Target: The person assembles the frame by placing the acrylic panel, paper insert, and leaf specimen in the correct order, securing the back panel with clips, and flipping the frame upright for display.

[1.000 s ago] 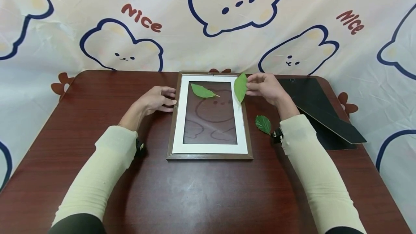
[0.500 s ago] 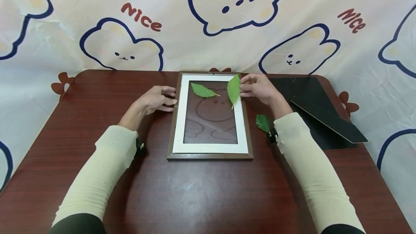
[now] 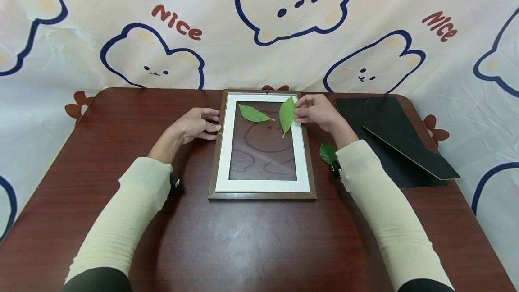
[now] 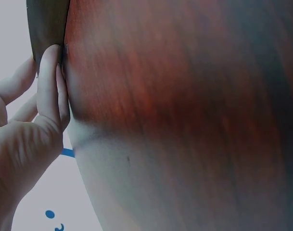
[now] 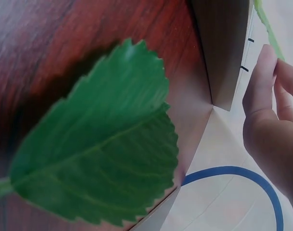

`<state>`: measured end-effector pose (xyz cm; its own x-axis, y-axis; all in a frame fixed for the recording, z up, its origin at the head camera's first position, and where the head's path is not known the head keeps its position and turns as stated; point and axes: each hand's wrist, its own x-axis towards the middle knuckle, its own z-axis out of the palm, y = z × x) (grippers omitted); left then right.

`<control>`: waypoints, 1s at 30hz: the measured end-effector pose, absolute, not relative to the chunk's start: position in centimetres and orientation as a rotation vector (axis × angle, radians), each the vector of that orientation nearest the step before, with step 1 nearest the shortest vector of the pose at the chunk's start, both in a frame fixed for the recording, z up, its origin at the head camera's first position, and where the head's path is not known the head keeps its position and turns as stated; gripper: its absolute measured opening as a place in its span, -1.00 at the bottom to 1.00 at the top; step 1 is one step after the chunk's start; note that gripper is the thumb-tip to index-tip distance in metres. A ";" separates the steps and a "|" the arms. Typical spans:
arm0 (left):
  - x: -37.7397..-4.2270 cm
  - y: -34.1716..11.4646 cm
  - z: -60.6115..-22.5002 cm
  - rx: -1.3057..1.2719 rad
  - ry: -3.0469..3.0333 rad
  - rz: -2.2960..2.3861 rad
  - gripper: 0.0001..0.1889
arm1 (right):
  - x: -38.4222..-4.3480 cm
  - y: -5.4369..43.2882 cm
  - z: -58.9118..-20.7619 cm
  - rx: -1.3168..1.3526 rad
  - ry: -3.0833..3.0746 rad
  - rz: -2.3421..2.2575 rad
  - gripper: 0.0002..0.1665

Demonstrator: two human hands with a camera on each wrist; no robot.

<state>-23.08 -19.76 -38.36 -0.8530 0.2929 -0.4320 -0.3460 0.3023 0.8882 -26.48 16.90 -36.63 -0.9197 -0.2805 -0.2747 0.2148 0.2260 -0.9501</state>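
Note:
A picture frame point(image 3: 261, 196) with a white inner mat lies on the table, its pane showing a reflection. My right hand point(image 3: 316, 112) pinches a light green leaf point(image 3: 286, 114) by its edge, over the upper right of the pane. A second light green leaf point(image 3: 253, 113) lies at the pane's upper left. With straight, relaxed fingers, my left hand point(image 3: 194, 124) touches the left side of the frame; the left wrist view shows those fingers point(image 4: 49, 82) against its edge. A darker leaf with a toothed edge point(image 5: 98, 144) lies on the table beside my right wrist, partly covered by it in the head view.
Right of the frame lies a black backing board point(image 3: 357, 111) with a stand flap point(image 3: 409, 148) sticking up at an angle. Behind the dark red wooden table point(image 3: 251, 242) hangs a pale cloth point(image 3: 227, 21) printed with cartoon shapes.
My right hand has carried the leaf leftward and slightly nearer, from the frame's right border to over the pane. My left hand has stayed at the frame's left side.

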 end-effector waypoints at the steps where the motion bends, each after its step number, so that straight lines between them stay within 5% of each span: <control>1: -23.1 -19.8 -38.4 -0.047 2.048 1.590 -0.33 | -26.5 16.8 -36.6 -0.058 2.127 -1.730 -0.79; 30: -23.1 -19.7 -38.6 -0.049 2.039 1.607 -0.33 | -27.2 14.7 -36.3 -0.024 2.407 -1.371 -0.81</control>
<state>-23.14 -19.73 -38.61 -0.8547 0.2933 -0.4283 -0.3479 0.2888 0.8920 -27.18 14.72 -36.31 -0.9316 -0.1940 -0.3075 0.1655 0.5269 -0.8337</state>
